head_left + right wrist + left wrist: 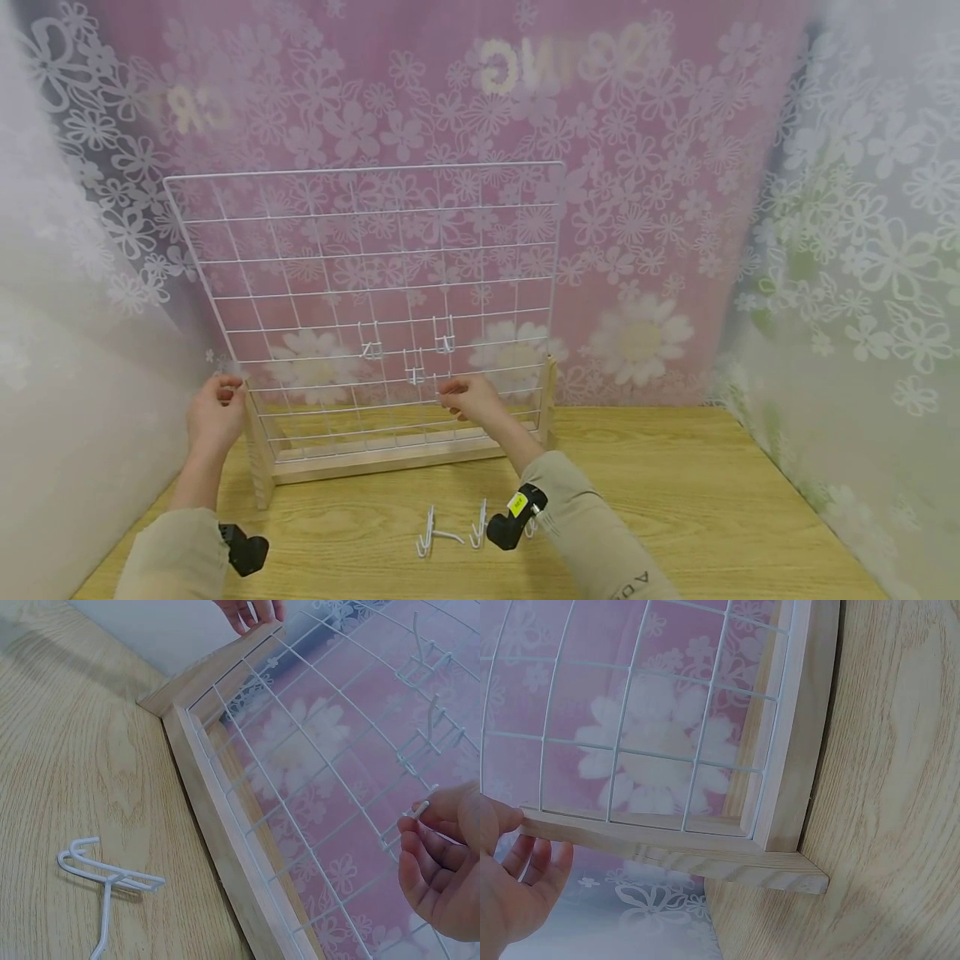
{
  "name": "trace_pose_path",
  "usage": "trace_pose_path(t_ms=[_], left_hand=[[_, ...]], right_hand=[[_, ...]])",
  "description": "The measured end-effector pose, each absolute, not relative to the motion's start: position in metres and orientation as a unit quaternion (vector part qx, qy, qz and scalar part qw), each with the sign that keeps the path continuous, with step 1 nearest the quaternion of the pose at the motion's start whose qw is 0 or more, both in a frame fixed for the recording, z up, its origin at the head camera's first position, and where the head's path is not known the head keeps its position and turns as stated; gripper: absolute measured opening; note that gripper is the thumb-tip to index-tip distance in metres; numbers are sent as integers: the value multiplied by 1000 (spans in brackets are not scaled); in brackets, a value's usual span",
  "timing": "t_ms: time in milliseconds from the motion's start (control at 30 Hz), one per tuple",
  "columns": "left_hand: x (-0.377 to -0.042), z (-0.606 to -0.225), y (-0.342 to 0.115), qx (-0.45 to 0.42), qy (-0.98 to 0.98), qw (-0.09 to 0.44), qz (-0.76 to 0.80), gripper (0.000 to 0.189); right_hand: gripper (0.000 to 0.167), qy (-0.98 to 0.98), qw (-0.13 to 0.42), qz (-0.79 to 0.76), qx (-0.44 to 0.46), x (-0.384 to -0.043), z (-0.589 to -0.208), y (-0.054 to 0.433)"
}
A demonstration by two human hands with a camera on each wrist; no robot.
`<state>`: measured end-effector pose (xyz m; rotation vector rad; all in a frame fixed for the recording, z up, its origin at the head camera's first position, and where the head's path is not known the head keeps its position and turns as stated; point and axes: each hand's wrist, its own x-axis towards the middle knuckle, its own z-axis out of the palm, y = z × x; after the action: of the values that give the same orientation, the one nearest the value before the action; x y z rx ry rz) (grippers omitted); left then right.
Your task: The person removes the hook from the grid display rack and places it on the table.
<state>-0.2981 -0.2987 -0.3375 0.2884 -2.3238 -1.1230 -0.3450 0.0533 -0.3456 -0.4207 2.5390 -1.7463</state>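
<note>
A white wire grid panel (363,170) stands upright in a wooden stand (390,461). My left hand (214,418) grips the top of the stand's left post (592,829), thumb on one side and fingers on the other. Low on the grid, right of its middle, my right hand (474,400) pinches a white wire hook (422,809), whose tip sticks out between thumb and forefinger; the rest is mostly covered by the fingers. Just above and left of that hand, three white hooks hang on the wires, one of them a double-wire hook (415,377).
On the wooden table (660,483) in front of the stand lie loose white hooks, including one hook (427,533) with its arm pointing right and another hook (478,527) beside the right wrist camera (513,521). A pink floral curtain (637,208) hangs behind the grid.
</note>
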Motion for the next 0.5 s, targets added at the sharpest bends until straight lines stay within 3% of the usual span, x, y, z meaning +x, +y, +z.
trace_pose_path(t_ms=[500], left_hand=[[-298,-338,-299,106,-864,258,-419,27]], right_hand=[[18,815,1,-559,-152,-342,-338,63]])
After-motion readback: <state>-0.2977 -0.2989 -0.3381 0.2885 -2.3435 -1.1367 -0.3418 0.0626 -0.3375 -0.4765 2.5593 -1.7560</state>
